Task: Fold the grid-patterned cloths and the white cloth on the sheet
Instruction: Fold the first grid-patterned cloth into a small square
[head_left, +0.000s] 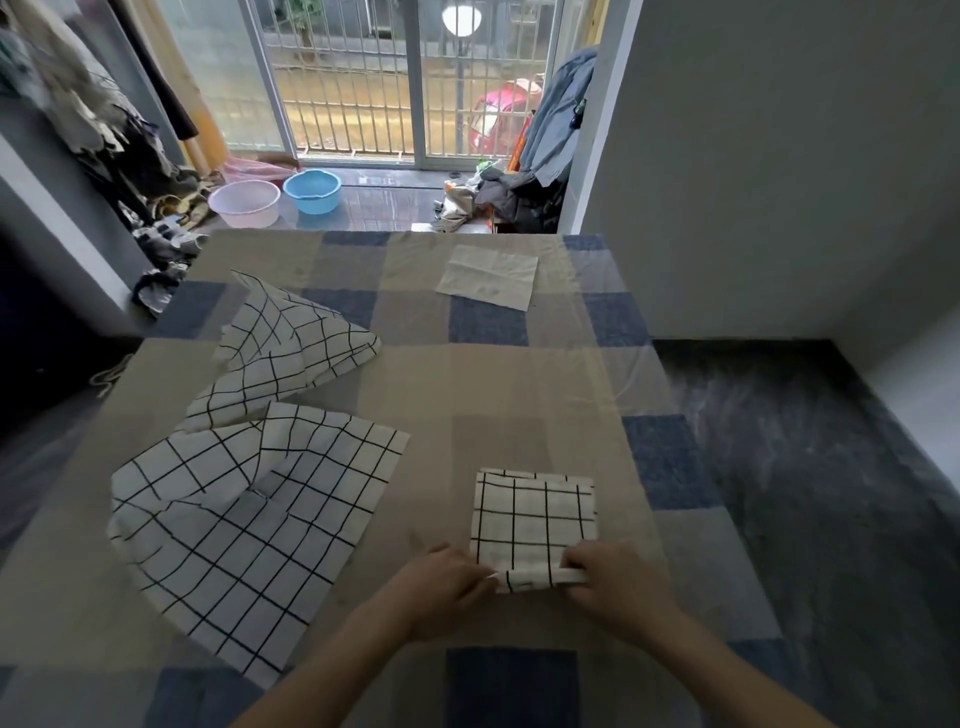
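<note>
A small folded grid-patterned cloth (535, 514) lies on the beige and blue checked sheet (483, 395). Its near edge is lifted into a roll. My left hand (447, 587) pinches the left end of that edge, and my right hand (608, 582) pinches the right end. A large grid cloth (249, 530) lies spread and rumpled to the left. Another grid cloth (285, 353) is crumpled further back on the left. A folded white cloth (488, 283) lies flat at the far side of the sheet.
The sheet ends at a dark floor (810, 467) on the right, under a grey wall. Beyond the far edge stand a pink basin (244, 202) and a blue basin (313, 191), with piled clothes (498, 200) before a barred glass door.
</note>
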